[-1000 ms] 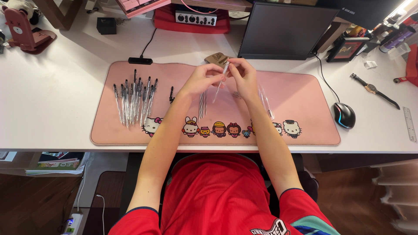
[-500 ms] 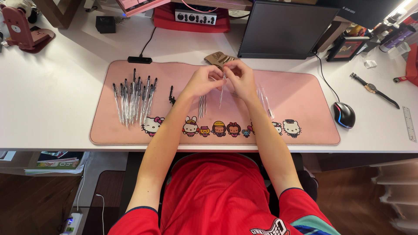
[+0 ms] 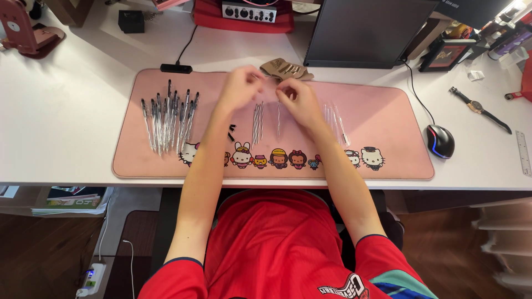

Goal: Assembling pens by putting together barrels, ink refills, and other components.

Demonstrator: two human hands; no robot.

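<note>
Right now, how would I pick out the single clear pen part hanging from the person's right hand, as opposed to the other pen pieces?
Start at the pink desk mat on the white desk. At its middle, the right hand pinches one thin clear pen tube that points down toward the cartoon figures. Unlike the pen bundle far left and the small group beside it, it is alone and held.

I see bare mat between the fanned row of clear plastic pens (image 3: pixel 169 119) on the left of the pink desk mat (image 3: pixel 388 111) and my left hand (image 3: pixel 239 88), room enough to pass. Right of my right hand (image 3: pixel 296 99), a few clear pen barrels (image 3: pixel 336 117) lie close; beyond them the mat is free up to the black computer mouse (image 3: pixel 440 141). Behind, the dark monitor (image 3: pixel 368 30) and tan pouch (image 3: pixel 285 69) block the tabletop (image 3: pixel 66 111).
</note>
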